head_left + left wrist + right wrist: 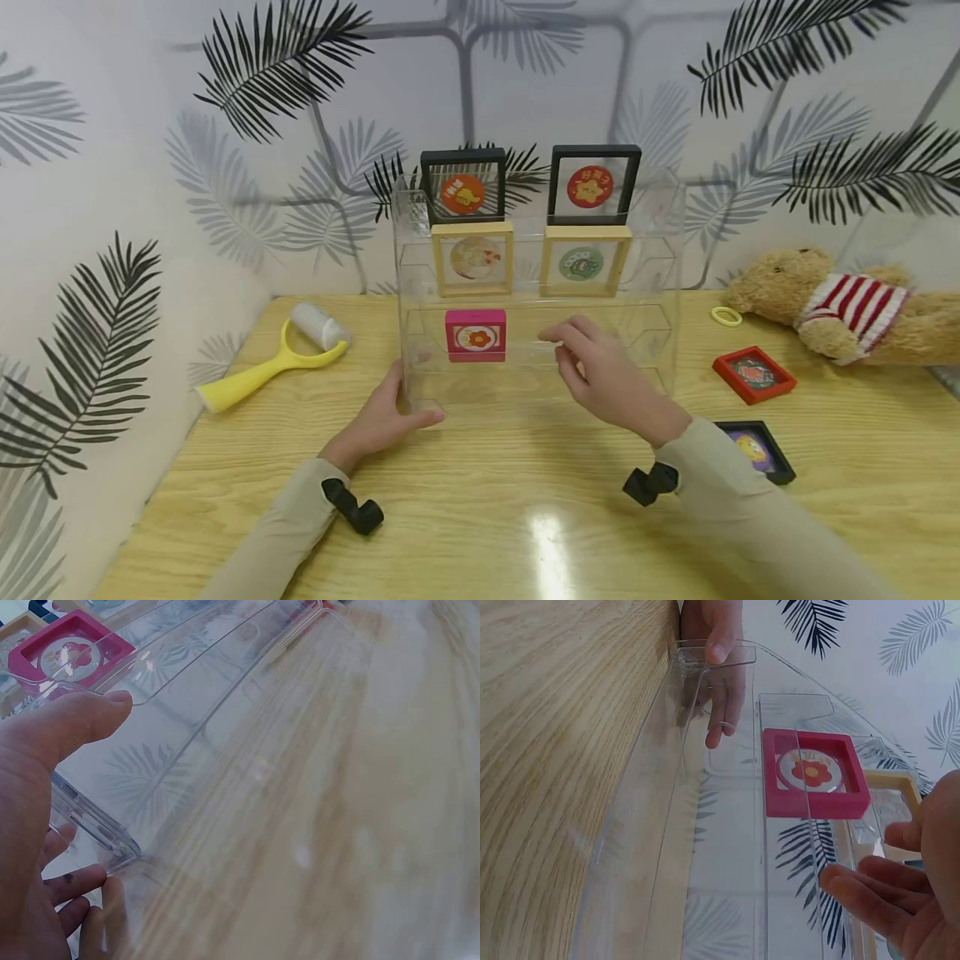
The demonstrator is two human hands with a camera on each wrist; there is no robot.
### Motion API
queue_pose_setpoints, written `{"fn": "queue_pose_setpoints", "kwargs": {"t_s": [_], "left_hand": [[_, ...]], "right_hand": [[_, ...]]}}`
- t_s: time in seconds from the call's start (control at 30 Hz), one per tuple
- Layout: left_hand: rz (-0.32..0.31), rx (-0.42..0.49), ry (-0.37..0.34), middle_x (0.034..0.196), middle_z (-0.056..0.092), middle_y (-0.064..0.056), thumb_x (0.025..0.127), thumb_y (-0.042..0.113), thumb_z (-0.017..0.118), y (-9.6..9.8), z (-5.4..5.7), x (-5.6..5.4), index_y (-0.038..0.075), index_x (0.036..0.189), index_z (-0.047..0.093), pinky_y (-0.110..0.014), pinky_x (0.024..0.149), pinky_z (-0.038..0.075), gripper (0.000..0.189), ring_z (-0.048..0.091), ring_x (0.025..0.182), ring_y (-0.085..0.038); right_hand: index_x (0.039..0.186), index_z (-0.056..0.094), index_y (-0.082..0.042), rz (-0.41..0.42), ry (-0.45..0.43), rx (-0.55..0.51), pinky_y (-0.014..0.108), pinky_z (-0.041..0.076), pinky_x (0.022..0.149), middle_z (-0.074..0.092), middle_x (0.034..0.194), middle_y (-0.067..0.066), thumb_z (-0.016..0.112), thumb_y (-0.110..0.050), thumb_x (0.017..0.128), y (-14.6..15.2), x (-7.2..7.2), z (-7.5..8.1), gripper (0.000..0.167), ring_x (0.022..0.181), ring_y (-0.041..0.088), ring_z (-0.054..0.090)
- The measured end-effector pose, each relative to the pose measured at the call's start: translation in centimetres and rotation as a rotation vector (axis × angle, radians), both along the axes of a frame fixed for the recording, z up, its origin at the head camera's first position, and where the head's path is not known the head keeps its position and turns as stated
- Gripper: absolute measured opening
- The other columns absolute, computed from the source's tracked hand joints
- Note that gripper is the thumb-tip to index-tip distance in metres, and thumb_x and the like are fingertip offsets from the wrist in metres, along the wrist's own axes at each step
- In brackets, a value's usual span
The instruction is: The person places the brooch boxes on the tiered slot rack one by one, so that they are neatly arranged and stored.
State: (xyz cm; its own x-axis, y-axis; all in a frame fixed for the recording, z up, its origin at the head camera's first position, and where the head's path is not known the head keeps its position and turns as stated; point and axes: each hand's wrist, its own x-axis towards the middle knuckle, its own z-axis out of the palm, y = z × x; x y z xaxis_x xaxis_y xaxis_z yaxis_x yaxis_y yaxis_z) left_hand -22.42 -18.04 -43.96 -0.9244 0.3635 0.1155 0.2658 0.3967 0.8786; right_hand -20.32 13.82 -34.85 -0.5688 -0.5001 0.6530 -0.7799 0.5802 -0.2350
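Tabletop (450,533), wood-grained: clear rack (525,304) at twelve o'clock; yellow-handled roller (296,360), ten; yellow ring (726,323), teddy bear (847,312) and red frame (753,375), two; black frame (761,454), three.

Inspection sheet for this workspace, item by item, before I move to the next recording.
Surface: wood-grain table with a bright reflection.
Job's things: clear rack holding a pink frame, two cream frames and two black frames; red frame and another black frame lie on the table, right.
Clutter: yellow-handled roller left; yellow ring and teddy bear right.
Hands: left hand grips the rack's left end; right hand holds nothing, right of the pink frame.
Cables: nothing seen.
Surroundings: leaf-patterned wall behind.
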Motion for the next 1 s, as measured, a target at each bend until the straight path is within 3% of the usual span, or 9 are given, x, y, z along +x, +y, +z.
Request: {"fn": "queue_pose_setpoints", "kwargs": {"t_s": [0.13,0.27,0.5,0.7,0.87,1.0], "left_hand": [[-0.008,0.019,-0.015,0.153,0.031,-0.01,0.082,0.026,0.078,-0.1,-0.2,-0.1,0.028,0.147,0.028,-0.055,0.114,0.022,0.082,0.029,0.142,-0.03],[-0.019,0.033,-0.014,0.154,0.029,-0.011,0.083,0.024,0.077,0.0,-0.4,-0.2,0.025,0.148,0.027,-0.055,0.114,0.021,0.083,0.028,0.142,-0.031],[-0.023,0.03,-0.006,0.154,0.028,-0.011,0.082,0.027,0.078,0.5,-0.2,-0.1,0.022,0.148,0.027,-0.055,0.114,0.022,0.084,0.028,0.142,-0.032],[-0.032,0.022,0.009,0.154,0.029,-0.012,0.082,0.028,0.078,0.7,-0.4,-0.6,0.021,0.148,0.027,-0.056,0.114,0.021,0.083,0.028,0.142,-0.033],[-0.017,0.013,-0.004,0.154,0.028,-0.012,0.082,0.025,0.077,0.3,-0.4,-0.7,0.023,0.149,0.026,-0.056,0.114,0.021,0.084,0.028,0.142,-0.033],[-0.013,0.002,-0.011,0.155,0.027,-0.011,0.082,0.026,0.077,0.2,-0.3,-0.5,0.025,0.148,0.026,-0.057,0.114,0.019,0.084,0.026,0.142,-0.033]], "right_hand": [[0.102,0.064,-0.005,0.052,-0.023,0.013,0.021,0.044,0.057,0.061,0.088,0.002,0.059,0.009,0.086,2.4,0.9,0.0,0.022,0.066,0.005,0.048],[0.099,0.065,-0.007,0.053,-0.069,0.014,0.022,0.046,0.056,0.062,0.085,-0.001,0.061,0.013,0.084,5.1,1.8,-0.2,0.025,0.065,0.001,0.048],[0.097,0.067,-0.01,-0.056,-0.217,0.022,0.019,0.041,0.05,0.066,0.079,-0.003,0.062,0.011,0.085,10.1,3.9,-2.0,0.025,0.059,-0.005,0.045],[0.102,0.067,-0.01,-0.154,-0.235,0.003,0.017,0.038,0.048,0.065,0.075,-0.002,0.064,0.007,0.085,14.2,5.1,-3.0,0.024,0.055,-0.004,0.044],[0.106,0.067,-0.009,-0.19,-0.303,0.012,0.017,0.034,0.044,0.054,0.063,-0.012,0.067,0.001,0.087,16.8,5.8,-3.5,0.022,0.049,-0.003,0.039],[0.11,0.067,-0.006,-0.248,-0.376,0.09,0.019,0.034,0.045,0.062,0.08,-0.001,0.07,-0.008,0.087,18.7,6.7,-3.9,0.023,0.048,-0.003,0.036]]}}
